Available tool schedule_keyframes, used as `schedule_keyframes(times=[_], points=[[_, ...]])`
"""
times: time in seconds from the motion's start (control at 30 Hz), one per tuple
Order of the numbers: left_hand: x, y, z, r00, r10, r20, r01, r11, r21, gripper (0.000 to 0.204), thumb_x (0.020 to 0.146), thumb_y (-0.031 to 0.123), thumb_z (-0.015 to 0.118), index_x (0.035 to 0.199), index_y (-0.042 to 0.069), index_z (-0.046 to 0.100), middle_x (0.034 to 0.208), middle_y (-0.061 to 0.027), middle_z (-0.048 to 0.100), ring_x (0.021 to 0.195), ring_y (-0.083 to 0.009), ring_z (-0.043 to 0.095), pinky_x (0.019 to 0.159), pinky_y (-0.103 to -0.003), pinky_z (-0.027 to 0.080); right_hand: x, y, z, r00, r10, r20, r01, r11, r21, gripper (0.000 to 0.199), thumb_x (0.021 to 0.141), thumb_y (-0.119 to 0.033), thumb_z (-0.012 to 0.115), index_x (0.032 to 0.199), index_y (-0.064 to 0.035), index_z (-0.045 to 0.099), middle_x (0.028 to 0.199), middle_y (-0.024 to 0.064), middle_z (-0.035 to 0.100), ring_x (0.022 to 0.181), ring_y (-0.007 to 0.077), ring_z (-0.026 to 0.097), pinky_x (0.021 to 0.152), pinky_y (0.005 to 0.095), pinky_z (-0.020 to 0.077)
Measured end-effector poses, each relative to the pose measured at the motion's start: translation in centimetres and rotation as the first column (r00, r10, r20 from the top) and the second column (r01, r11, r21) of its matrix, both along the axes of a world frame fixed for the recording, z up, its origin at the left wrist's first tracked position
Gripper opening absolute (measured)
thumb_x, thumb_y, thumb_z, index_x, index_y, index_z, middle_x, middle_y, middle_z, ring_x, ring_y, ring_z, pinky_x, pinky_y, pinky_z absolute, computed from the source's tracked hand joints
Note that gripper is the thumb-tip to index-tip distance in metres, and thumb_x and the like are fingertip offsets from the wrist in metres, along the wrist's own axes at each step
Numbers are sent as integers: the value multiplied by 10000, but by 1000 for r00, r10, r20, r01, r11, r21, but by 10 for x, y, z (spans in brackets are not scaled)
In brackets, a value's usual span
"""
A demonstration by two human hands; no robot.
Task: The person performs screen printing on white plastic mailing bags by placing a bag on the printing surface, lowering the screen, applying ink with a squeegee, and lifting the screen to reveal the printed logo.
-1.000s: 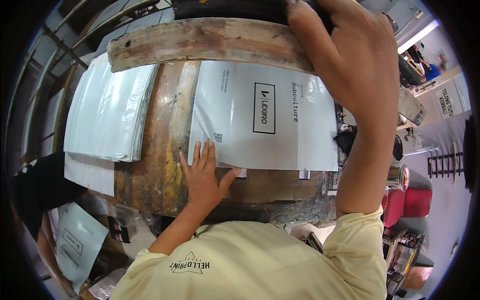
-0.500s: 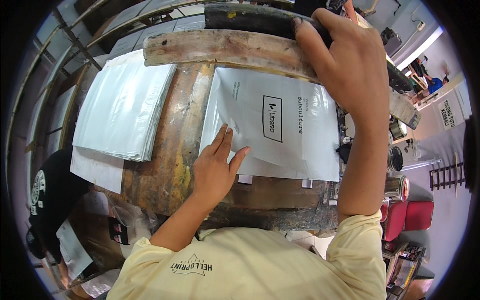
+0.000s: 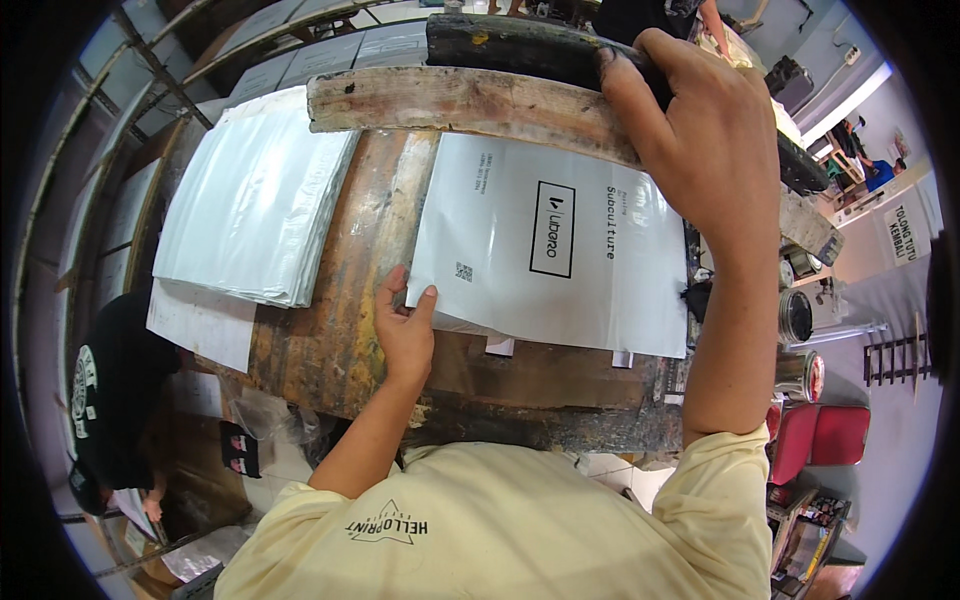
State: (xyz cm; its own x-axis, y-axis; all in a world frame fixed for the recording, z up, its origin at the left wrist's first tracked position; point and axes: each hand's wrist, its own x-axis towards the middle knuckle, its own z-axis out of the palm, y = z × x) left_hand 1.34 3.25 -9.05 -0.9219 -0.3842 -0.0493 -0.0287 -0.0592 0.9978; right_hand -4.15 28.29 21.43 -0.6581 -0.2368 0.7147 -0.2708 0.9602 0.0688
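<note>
A white plastic mailer bag point(image 3: 560, 250) with black printing lies flat on a stained wooden work table point(image 3: 350, 290). My left hand point(image 3: 405, 325) pinches the bag's near left corner between thumb and fingers. My right hand point(image 3: 700, 130) is raised and grips the worn wooden frame point(image 3: 470, 100) of a printing screen, held tilted up over the far edge of the bag. The frame's dark far rail point(image 3: 510, 45) shows above it.
A stack of blank white bags point(image 3: 255, 200) lies on the table to the left. A person in a black shirt point(image 3: 110, 390) crouches at lower left. Round tins point(image 3: 797, 315) and a red stool point(image 3: 820, 435) stand at the right. Metal rack bars point(image 3: 150, 70) run behind.
My left hand slid from lying flat on the bag to pinching its near left corner. My right hand kept hold of the raised frame as the view shifted.
</note>
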Motion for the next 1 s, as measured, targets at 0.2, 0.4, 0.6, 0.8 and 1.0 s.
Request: schedule_keyframes(times=[0.2,0.4,0.6,0.8,1.0], points=[[-8,-13,-10,998,-64,13,64,996,-64,357,972,80,814,1291,-22,690,1029,-53,703,865,-90,618,773,-262,529,0,-1,-1,1000,14,-7,-14,1000,3,457,1015,-446,593,986,-14,738,846,222,708,817,434,669,835,502,499],[-3,-20,-4,996,-73,-50,50,932,-360,134,990,112,791,1032,-8,749,909,-65,727,766,-144,666,711,-300,538,2,-2,1,999,32,24,-31,999,-24,466,1016,-451,598,978,-8,740,828,220,710,791,428,682,819,501,519],[-3,-22,7,956,-182,-228,-58,649,-759,127,969,120,791,1036,14,769,926,-152,729,794,-299,704,735,-395,557,-2,2,-2,999,30,-26,-30,1000,10,470,1015,-452,602,980,-6,746,841,222,725,792,421,702,830,496,545],[2,-24,8,989,-141,-44,70,711,-699,265,959,153,809,1185,27,752,873,-157,711,770,-308,704,719,-426,557,-2,2,-4,1000,26,8,-26,1000,-8,472,1017,-456,604,983,-9,749,826,219,720,766,423,700,788,505,546],[4,-24,21,989,-148,20,113,648,-753,413,962,152,802,1333,19,680,842,-143,703,742,-305,696,707,-427,556,0,1,-1,999,39,-15,-39,999,8,457,1009,-448,613,982,-12,748,798,226,704,739,425,684,774,498,545]])
